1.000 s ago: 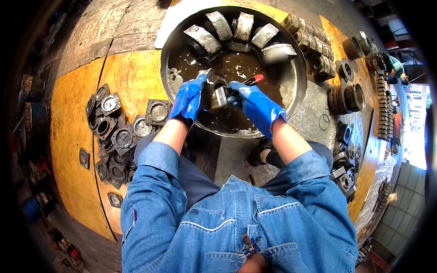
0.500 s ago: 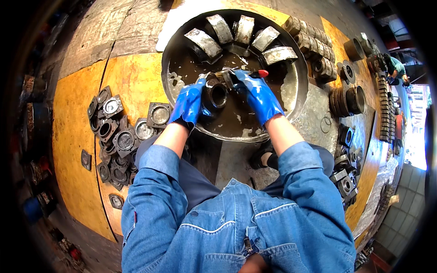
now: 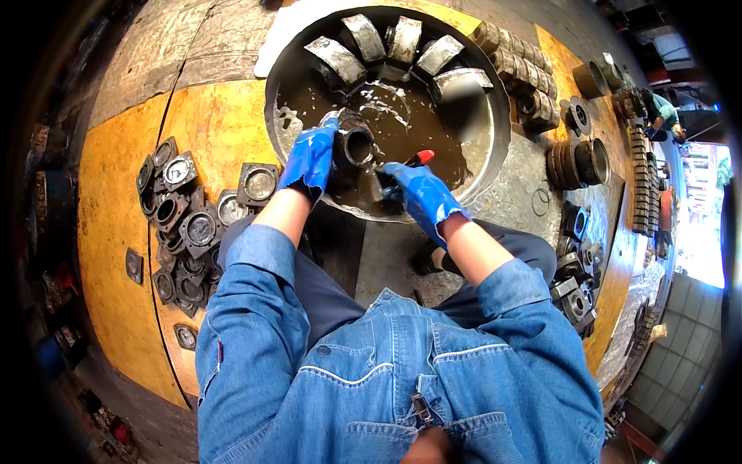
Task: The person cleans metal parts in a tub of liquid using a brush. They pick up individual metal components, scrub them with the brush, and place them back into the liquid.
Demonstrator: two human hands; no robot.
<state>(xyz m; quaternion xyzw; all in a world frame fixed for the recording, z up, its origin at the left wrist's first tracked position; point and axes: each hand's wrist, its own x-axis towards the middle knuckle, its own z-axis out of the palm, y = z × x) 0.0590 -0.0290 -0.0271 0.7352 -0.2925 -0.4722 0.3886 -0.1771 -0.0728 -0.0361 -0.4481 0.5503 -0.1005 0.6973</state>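
Observation:
My left hand (image 3: 311,157), in a blue rubber glove, grips a dark, wet metal cylinder part (image 3: 352,126) by its left side; the round bore faces me. My right hand (image 3: 425,191), gloved the same way, is closed round a brush (image 3: 377,185) with a red handle end, its head pointing left. The bristles are hard to make out. The brush is just below and right of the part, and I cannot tell whether they touch. Both hands are over a large round metal tub (image 3: 501,131) of murky brown liquid. Several curved metal blocks (image 3: 404,40) stand along its far side.
Square metal flanges (image 3: 199,229) lie piled on the yellow boards at left. Stacked ring-shaped parts (image 3: 533,69) and wide metal rings (image 3: 592,161) stand at right, with more parts (image 3: 573,298) nearer me. Another person (image 3: 661,112) is at the far right.
My right hand and the brush have moved down toward me, from the part's upper right to its lower right. The left hand still holds the part, and the whole view has shifted slightly.

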